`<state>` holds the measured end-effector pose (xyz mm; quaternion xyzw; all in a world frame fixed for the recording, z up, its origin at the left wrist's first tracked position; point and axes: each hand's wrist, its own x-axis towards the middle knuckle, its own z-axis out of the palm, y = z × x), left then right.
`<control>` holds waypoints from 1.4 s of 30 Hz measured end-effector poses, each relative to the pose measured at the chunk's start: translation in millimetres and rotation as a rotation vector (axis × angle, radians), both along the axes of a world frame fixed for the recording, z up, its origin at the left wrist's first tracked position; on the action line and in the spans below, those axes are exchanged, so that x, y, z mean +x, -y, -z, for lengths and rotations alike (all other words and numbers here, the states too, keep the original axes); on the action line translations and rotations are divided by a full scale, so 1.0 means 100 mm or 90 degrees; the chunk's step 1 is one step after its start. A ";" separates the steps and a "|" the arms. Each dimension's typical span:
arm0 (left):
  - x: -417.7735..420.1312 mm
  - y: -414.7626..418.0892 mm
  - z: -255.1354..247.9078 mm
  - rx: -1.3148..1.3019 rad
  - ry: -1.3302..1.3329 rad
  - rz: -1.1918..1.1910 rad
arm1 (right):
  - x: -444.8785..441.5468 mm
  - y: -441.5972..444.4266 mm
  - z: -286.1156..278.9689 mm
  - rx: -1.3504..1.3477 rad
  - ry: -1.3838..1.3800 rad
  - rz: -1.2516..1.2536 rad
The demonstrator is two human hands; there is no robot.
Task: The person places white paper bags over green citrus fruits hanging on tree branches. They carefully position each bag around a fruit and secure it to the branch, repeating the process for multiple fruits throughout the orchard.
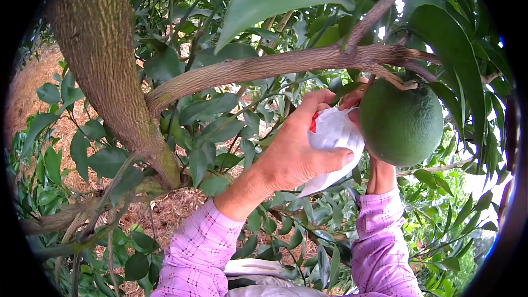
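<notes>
My left hand (295,148) is closed around a white bag (336,136), which wraps something rounded; a bit of red shows at its upper left side. At the bag's top, my right hand (354,98) reaches up from behind, its fingers partly seen and the rest covered by a large green citrus fruit (401,121). That fruit hangs unwrapped from a branch, just right of the bag and in front of my right wrist. What my right fingers grip cannot be made out.
A thick tree trunk (103,57) stands at the left. From it a branch (247,68) runs right, above my hands. A large leaf (276,0) hangs close to the camera. Lower branches (62,218) cross at bottom left, over dry mulch (169,210), with dense foliage around.
</notes>
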<state>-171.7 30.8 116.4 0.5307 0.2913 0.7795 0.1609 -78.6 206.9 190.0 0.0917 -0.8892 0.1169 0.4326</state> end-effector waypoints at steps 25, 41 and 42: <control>0.02 0.12 -0.14 0.034 0.077 0.263 | -0.12 0.04 0.02 0.118 0.047 0.034; 0.06 0.15 0.08 -0.061 -0.063 0.008 | -0.09 0.05 -0.10 0.125 0.076 0.039; 0.09 0.18 0.03 -0.041 -0.035 -0.003 | -0.10 0.04 -0.14 0.125 0.075 0.040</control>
